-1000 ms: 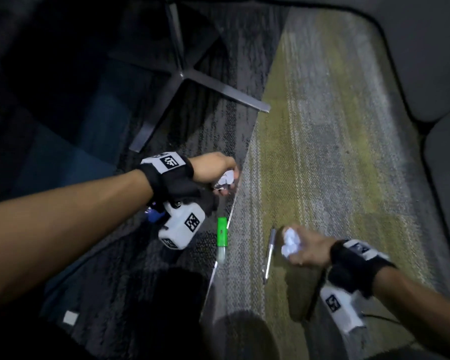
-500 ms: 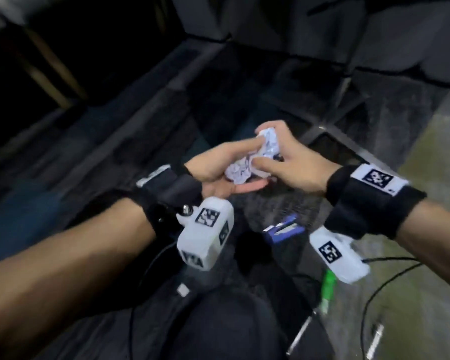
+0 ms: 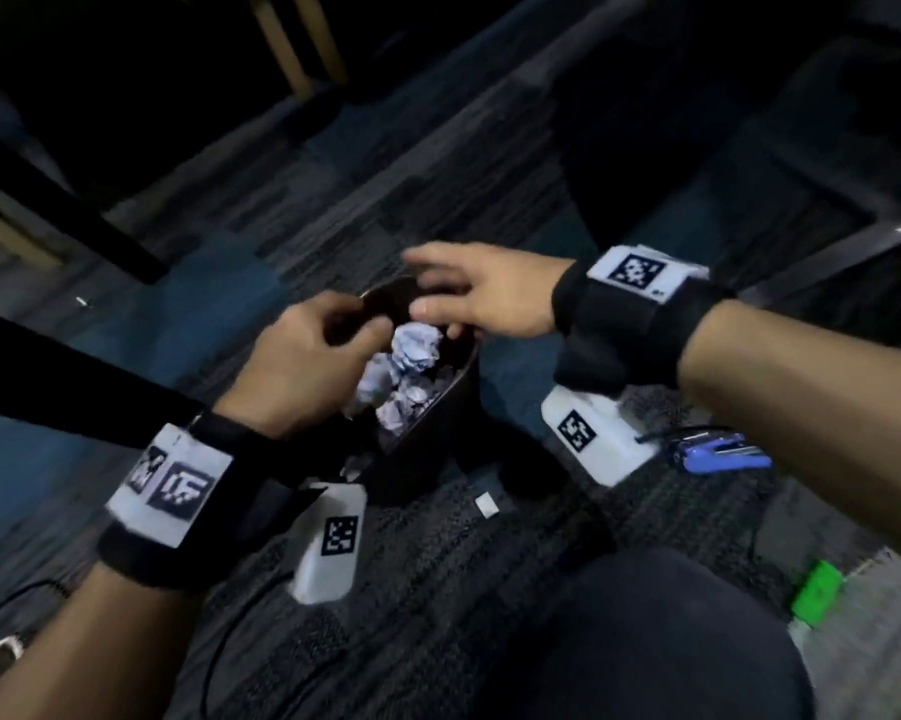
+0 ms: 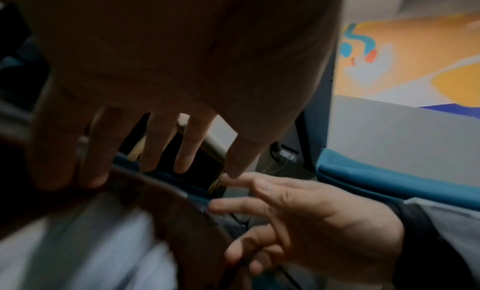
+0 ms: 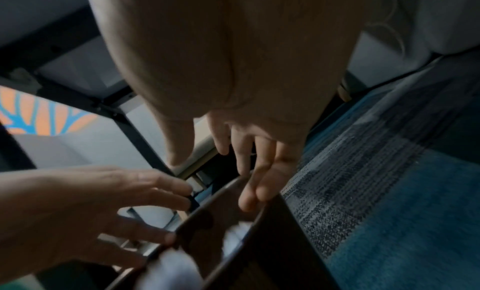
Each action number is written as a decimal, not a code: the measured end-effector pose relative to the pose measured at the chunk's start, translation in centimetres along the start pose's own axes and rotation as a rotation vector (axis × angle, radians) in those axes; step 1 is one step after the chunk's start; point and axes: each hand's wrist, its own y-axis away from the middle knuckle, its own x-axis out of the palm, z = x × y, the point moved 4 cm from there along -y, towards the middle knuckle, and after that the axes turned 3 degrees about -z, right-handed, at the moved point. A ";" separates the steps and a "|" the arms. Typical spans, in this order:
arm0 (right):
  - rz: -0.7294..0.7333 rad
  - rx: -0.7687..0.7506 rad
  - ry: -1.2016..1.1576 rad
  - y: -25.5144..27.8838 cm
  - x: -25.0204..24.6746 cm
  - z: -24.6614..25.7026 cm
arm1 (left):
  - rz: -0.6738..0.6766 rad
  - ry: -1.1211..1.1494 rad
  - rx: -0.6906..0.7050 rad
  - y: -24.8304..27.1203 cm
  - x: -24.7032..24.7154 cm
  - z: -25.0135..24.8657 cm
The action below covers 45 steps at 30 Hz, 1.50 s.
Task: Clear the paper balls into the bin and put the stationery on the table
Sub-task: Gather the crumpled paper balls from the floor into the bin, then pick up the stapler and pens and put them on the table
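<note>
A: What do the hands hold?

B: Nothing that shows. The left hand hangs over the near-left part of the bin, fingers loosely spread and bent downward; the left wrist view shows them apart with gaps between them. The right hand reaches over the far-right rim of the bin, fingers stretched out and relaxed, two of them at the rim's edge. Whether they touch the rim cannot be told through the blur.

A: And the paper balls?

B: The paper balls lie inside the bin, a pale crumpled heap filling much of the opening, directly below the gap between the two hands. In the right wrist view they show as white blurs inside the dark wall.

A: Where is the stationery relative to the bin?

B: On the carpet to the right of the bin. A blue stapler lies just beyond the right wrist camera, well apart from the bin. A green marker lies farther right and nearer the person. A small white scrap lies just in front of the bin.

A: Anything else?

B: The person's dark-trousered knee sits near of the bin, and wooden furniture legs stand far behind it.
</note>
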 end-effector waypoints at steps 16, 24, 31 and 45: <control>-0.312 0.801 0.073 34.3 -4.3 -29.6 | 0.817 -0.713 0.435 3.8 27.0 0.3; -0.375 0.780 -0.048 35.5 -1.3 -32.1 | 0.629 -0.500 0.266 2.4 25.6 8.8; -0.369 0.749 -0.020 32.3 -1.8 -31.7 | 0.629 -0.126 0.262 2.3 28.9 3.3; -0.400 1.091 0.181 34.2 0.3 -34.4 | 0.468 -0.503 0.679 2.8 41.6 -9.9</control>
